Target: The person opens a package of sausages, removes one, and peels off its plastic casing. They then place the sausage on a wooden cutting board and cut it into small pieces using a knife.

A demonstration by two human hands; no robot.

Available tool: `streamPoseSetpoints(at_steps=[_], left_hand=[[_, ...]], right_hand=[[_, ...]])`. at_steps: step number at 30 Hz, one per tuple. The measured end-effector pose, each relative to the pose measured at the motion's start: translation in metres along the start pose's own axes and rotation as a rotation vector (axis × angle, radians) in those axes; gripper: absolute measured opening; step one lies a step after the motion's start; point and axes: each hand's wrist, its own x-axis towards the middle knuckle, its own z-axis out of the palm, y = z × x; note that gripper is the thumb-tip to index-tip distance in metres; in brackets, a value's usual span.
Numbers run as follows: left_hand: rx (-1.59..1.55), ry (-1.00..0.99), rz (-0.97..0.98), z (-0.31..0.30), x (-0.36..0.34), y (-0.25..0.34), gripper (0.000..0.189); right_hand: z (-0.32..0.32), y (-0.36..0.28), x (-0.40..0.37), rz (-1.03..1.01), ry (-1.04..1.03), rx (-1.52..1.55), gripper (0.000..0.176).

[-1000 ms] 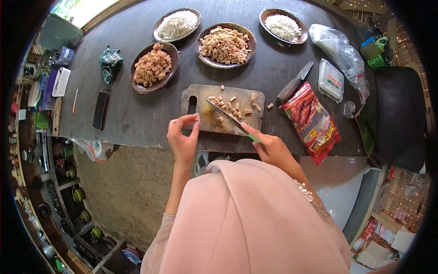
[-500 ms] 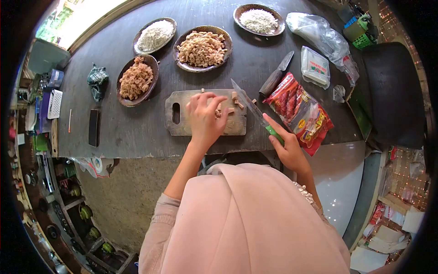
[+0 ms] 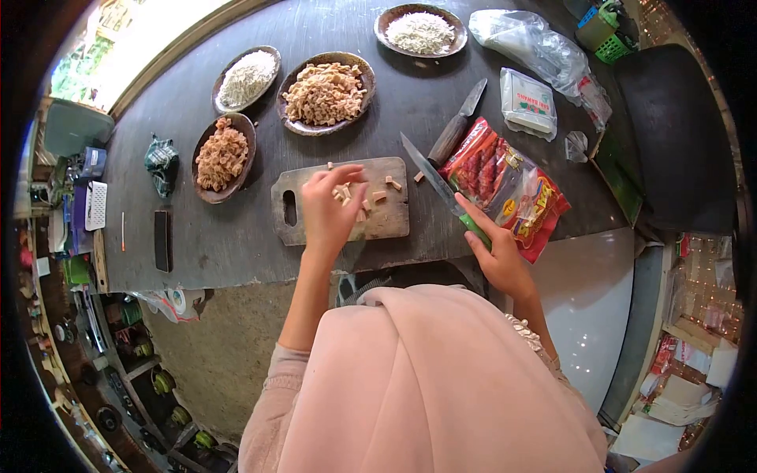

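My left hand (image 3: 331, 209) hovers over the left half of a wooden cutting board (image 3: 386, 169), its fingers apart and curved above small cut pieces (image 3: 380, 195). Nothing shows between those fingers. In my right hand (image 3: 495, 251) is the green handle of a knife (image 3: 430, 173), whose blade points up and to the left, right of the board. Beside the blade lies a red sausage packet (image 3: 505, 185). A second knife with a dark handle (image 3: 448, 140) rests on the table above the packet.
Beyond the board stand a bowl of cut pieces (image 3: 325, 94), a bowl of browner pieces (image 3: 222, 155) and two plates of white shreds (image 3: 248, 80) (image 3: 420, 34). A white packet (image 3: 528, 104) and plastic bag (image 3: 536, 47) lie right; a phone (image 3: 163, 240) and cloth (image 3: 161, 164) lie left.
The view has shifted, so the board and bowls appear further left. My left hand's fingers have spread somewhat over the board. My right hand still holds the knife.
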Motion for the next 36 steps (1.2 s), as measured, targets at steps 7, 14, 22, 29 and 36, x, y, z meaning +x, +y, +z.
streamPoseSetpoints(at_steps=[7, 14, 22, 29, 36], left_hand=[[-0.109, 0.3, -0.346, -0.035, -0.051, -0.03, 0.023], [0.259, 0.264, -0.279, -0.031, -0.08, -0.039, 0.026], [0.271, 0.358, -0.304, -0.029, -0.083, -0.038, 0.029], [0.23, 0.413, -0.128, -0.023, -0.084, -0.05, 0.025], [0.205, 0.419, -0.1, -0.021, -0.085, -0.058, 0.024]], right_hand=[[0.021, -0.007, 0.009, -0.047, -0.162, 0.048, 0.061], [0.059, -0.008, 0.022, -0.025, -0.347, 0.026, 0.066], [0.099, -0.017, 0.024, -0.15, -0.325, -0.206, 0.071], [0.119, -0.028, 0.016, -0.037, -0.296, -0.349, 0.071], [0.13, -0.041, 0.01, -0.029, -0.229, -0.368, 0.07]])
